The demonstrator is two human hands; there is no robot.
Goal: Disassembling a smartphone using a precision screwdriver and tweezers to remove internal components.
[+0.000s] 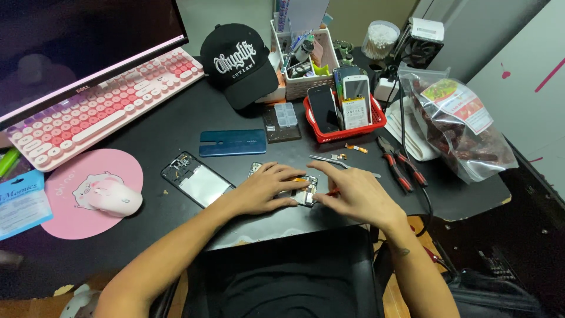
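Note:
My left hand (265, 189) lies flat on a dismantled phone body (306, 194) near the front edge of the black desk (176, 126), pinning it down. My right hand (353, 191) hovers over the phone's right end, fingers curled around a thin orange-handled tool (333, 192) whose tip is hidden. A phone middle frame (197, 179) lies just left of my left hand. The blue back cover (232, 142) rests behind it. Metal tweezers (344, 165) lie just beyond my right hand.
Red-handled pliers (400, 165) lie to the right. A red basket (347, 131) holds several phones. Behind stand a small parts box (286, 115), a black cap (238, 62) and a white organiser (303, 56). Pink keyboard (97, 106), mouse (115, 200) on pink mat at left. Plastic bag (456, 121) at right.

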